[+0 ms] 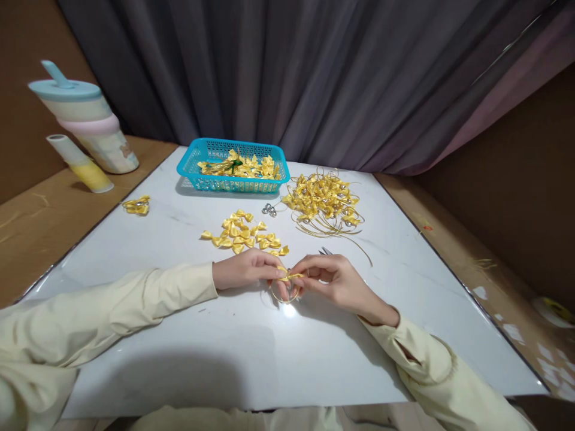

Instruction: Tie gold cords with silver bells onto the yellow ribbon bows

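My left hand (246,269) and my right hand (335,280) meet at the middle of the white table (179,335). Both pinch a small yellow ribbon bow (287,276) with a thin gold cord looped below it (284,296). Just behind my hands lies a loose pile of plain yellow bows (245,233). Metal scissor tips (325,251) show behind my right hand.
A turquoise basket (197,163) with yellow bows stands at the back. To its right lies a heap of bows with gold cords and beads (324,200). Small silver pieces (269,209) lie between them. A pastel tumbler (92,129) and a lone bow (137,205) are at the left.
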Tool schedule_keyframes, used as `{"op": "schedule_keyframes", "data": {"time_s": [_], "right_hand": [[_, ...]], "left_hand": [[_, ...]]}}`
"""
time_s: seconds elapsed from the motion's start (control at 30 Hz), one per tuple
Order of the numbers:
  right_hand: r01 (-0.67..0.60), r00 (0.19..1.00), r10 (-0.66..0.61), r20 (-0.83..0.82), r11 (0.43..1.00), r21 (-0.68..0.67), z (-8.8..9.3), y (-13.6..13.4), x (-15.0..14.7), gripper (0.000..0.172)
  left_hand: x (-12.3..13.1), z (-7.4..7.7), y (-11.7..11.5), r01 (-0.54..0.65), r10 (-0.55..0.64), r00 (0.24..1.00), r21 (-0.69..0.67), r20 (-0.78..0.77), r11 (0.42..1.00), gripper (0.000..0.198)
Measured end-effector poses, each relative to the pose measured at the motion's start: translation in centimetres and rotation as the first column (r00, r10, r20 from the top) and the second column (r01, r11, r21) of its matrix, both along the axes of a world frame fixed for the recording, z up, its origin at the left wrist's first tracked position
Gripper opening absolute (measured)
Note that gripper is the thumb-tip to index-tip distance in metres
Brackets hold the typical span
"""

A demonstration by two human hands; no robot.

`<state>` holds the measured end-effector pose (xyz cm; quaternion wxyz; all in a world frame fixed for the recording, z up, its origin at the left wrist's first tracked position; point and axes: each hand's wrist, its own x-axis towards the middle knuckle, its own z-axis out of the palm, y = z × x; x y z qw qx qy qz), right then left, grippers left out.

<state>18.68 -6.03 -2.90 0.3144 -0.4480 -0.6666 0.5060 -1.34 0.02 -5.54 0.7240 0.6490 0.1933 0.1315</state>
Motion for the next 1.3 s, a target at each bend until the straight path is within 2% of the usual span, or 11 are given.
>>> {"op": "schedule_keyframes", "data": {"time_s": [0.37, 0.57, 0.7, 0.8, 0.93, 1.13, 1.23, 1.3], "right_hand": [[0.008, 0.994, -0.019, -0.109, 0.995, -0.099, -0.7, 0.2, -0.1, 0.016], [-0.017, 0.998, 0.008, -0.062, 0.989, -0.146, -0.4, 0.5, 0.2, 0.020], [0.008, 0.991, -0.011, 0.133, 1.000, 0.029, 0.0, 0.6, 0.5, 0.020], [-0.026, 0.970, -0.011, 0.243, 0.988, 0.150, 0.2, 0.4, 0.6, 0.016], [-0.037, 0.965, -0.014, 0.262, 0.981, 0.188, 0.0, 0.2, 0.5, 0.015], [-0.058, 0.963, -0.006, 0.268, 0.971, 0.232, 0.5, 0.4, 0.5, 0.017], [0.029, 0.956, -0.116, 0.269, 0.951, 0.308, 1.4, 0.4, 1.2, 0.018], [0.188, 0.955, -0.251, 0.157, 0.924, 0.334, 2.1, 0.5, 2.0, 0.019]], "left_hand": [[0.0, -0.4, -0.1, -0.019, 0.019, 1.000, -0.018, 0.020, 1.000, 0.027], [0.1, -0.3, -0.2, -0.038, 0.038, 0.999, -0.022, -0.012, 0.999, 0.029], [0.1, -0.3, -0.1, -0.045, 0.045, 0.999, -0.051, -0.014, 0.998, 0.027], [0.1, -0.3, -0.1, -0.052, 0.051, 0.999, -0.069, -0.013, 0.996, 0.025], [0.2, -0.4, -0.2, -0.065, 0.065, 0.998, -0.079, -0.014, 0.995, 0.025], [0.3, -0.1, -0.4, -0.101, 0.100, 0.993, -0.012, -0.064, 0.995, 0.027], [0.5, 0.1, -0.5, -0.159, 0.156, 0.982, -0.016, -0.105, 0.987, 0.027], [0.6, 0.1, -0.6, -0.197, 0.191, 0.974, -0.047, -0.119, 0.979, 0.027]]}}
